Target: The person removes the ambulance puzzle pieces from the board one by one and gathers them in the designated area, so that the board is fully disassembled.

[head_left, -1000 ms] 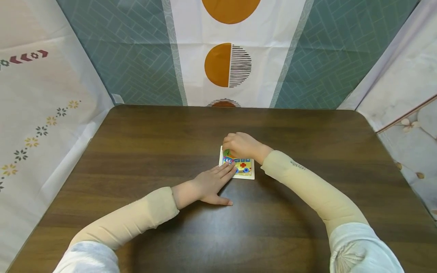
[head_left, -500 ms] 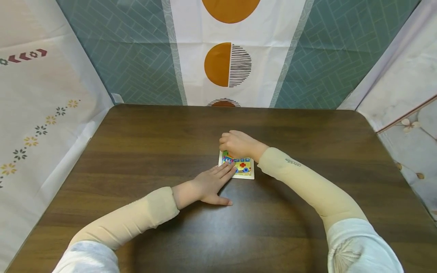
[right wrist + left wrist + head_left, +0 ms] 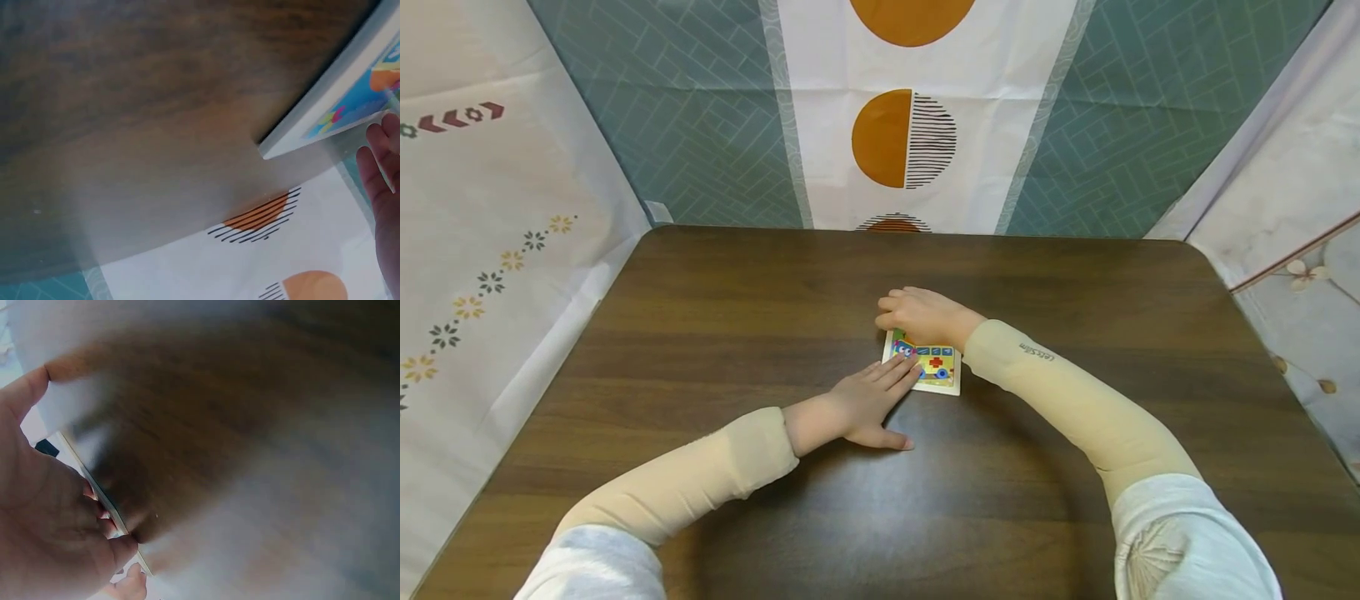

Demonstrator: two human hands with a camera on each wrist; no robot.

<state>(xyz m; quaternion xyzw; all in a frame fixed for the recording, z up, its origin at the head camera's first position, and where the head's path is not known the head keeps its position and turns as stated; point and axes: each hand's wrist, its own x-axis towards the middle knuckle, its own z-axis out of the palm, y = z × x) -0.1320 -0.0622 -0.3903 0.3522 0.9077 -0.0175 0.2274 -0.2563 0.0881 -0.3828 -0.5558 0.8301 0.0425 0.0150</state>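
Observation:
A small picture puzzle board (image 3: 946, 383) with a pale border lies on the table, showing a bright cartoon vehicle with a red cross and blue wheels. Flat across its near left part rest the straight fingers of my left hand (image 3: 871, 407), thumb spread out on the tabletop. My right hand (image 3: 925, 317) bends over the board's far left side and covers much of that edge. In the right wrist view, fingertips of the right hand (image 3: 386, 156) are by the border of the board (image 3: 331, 119). The right thumb is hidden, so whether it pinches anything cannot be told.
The dark wooden table (image 3: 737, 292) has rounded far corners. A teal and white patterned cloth (image 3: 820, 108) hangs behind it, and pale printed cloths (image 3: 490, 250) hang at both sides.
My right hand has shifted slightly left along the far side of the puzzle board, with its forearm following. My left hand stays in place on the board.

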